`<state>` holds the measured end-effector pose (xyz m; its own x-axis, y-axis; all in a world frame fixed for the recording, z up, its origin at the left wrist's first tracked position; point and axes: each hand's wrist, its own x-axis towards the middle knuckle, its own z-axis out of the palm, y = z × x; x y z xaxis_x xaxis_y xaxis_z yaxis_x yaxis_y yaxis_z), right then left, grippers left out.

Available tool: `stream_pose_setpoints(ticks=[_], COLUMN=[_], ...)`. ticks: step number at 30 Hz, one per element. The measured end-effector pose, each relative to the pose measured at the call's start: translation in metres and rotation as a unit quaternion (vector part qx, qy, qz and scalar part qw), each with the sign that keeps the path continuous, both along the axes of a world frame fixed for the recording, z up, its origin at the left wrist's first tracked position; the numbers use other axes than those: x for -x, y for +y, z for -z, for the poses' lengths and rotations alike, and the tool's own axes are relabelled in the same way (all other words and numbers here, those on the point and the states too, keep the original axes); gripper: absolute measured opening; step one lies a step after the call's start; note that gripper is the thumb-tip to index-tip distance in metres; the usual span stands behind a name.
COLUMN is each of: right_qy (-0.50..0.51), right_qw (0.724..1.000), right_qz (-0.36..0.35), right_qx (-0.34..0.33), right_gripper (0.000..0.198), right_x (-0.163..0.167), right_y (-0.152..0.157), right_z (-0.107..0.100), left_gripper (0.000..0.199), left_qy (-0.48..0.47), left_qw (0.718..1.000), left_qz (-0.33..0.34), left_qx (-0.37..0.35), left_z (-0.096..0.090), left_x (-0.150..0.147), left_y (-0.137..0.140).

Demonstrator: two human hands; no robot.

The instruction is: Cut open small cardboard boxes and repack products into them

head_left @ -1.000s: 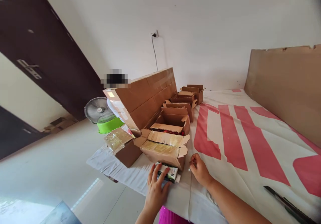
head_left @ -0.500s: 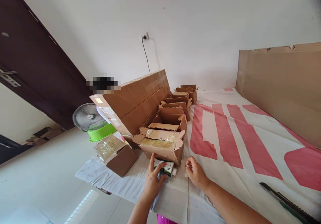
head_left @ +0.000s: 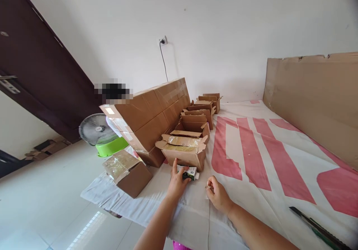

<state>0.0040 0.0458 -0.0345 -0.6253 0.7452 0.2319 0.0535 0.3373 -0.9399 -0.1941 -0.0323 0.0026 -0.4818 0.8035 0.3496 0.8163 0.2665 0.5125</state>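
Note:
My left hand (head_left: 176, 182) grips a small white, green and black carton (head_left: 192, 172), which lies on the cloth with an end flap sticking out to the right. Its thumb is on the near side, and the index finger reaches up against the nearest open cardboard box (head_left: 181, 156). That box stands right behind the small carton, with flaps up and tape on them. Off to the right, my right hand (head_left: 219, 196) is closed just above the cloth. A small crumpled bit of clear plastic shows at its fingertips, mostly hidden.
More open cardboard boxes (head_left: 195, 127) line up behind, beside a long stack of taped cartons (head_left: 156, 112). A closed box (head_left: 134, 179) stands at the left table edge. A utility knife (head_left: 316, 225) lies at right on the red-and-white cloth (head_left: 257, 156). A fan (head_left: 98, 128) stands beyond.
My left hand has moved forward with the small carton, and the nearest open box has slid back toward the row behind it. My right hand stays closed in about the same place.

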Motion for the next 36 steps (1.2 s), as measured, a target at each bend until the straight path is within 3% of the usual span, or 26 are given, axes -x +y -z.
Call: stream_pose_setpoints(ticks=[14,19,25,28,31,33,36], right_qy=[0.022,0.057,0.044,0.027,0.015,0.012,0.002], right_qw=[1.000,0.997,0.998,0.998,0.998,0.998,0.997], right_qz=[-0.020,-0.040,-0.035,-0.046,-0.056,-0.063,-0.072], right_qx=[0.009,0.029,0.030,0.022,0.015,0.014,0.003], right_gripper=[0.011,0.015,0.020,0.021,0.022,0.021,0.019], right_x=[-0.002,-0.003,-0.005,-0.007,-0.008,-0.008,-0.008], right_y=[0.001,0.003,0.009,0.010,0.010,0.010,0.010], right_z=[-0.008,-0.008,-0.005,-0.003,-0.003,-0.003,-0.003], left_gripper=[0.040,0.062,0.072,0.058,0.047,0.055,0.061], left_qy=[0.006,0.021,0.035,0.078,0.175,0.192,0.099], left_qw=[0.999,0.991,0.988,0.987,0.974,0.952,0.914], left_qz=[0.011,-0.067,-0.099,-0.096,-0.134,-0.239,-0.375], left_qx=[-0.051,-0.118,-0.109,-0.104,-0.059,0.001,0.121], left_z=[0.012,0.019,0.015,-0.004,-0.045,-0.076,-0.112], left_x=[0.022,0.018,0.002,-0.006,0.007,0.029,0.068], left_y=[0.052,0.050,0.045,0.033,0.003,-0.025,-0.069])
